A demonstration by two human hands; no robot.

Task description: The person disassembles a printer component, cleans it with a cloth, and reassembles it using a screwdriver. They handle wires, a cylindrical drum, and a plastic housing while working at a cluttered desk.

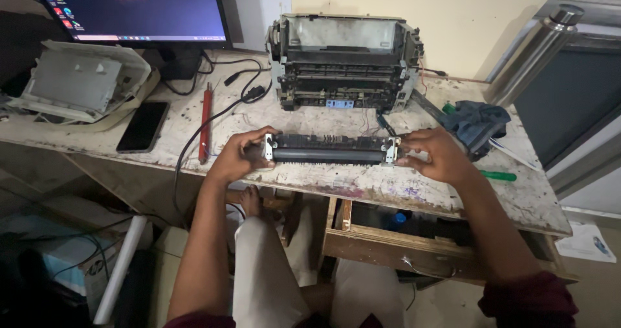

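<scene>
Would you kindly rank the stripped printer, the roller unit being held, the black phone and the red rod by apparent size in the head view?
1. Stripped printer
2. Roller unit
3. Black phone and red rod: the rod is longer, the phone wider, so unranked.

Roller assembly [330, 150] lies crosswise on the workbench [362, 185], near its front edge. Left hand [236, 158] grips its 9 o'clock end, right hand [440, 154] its 3 o'clock end. Opened printer chassis [343, 59] stands at 12 o'clock behind it, against the wall. Loose roller rod [206, 121] at 9 o'clock, phone [143, 126] further out the same way, printer cover [81, 82] at 10 o'clock, monitor [129, 8] behind that. Rag [479, 122] at 2 o'clock, screwdriver [498, 175] just beside the right hand at 3. Open drawer [388, 237] under the bench at 6 o'clock.
</scene>
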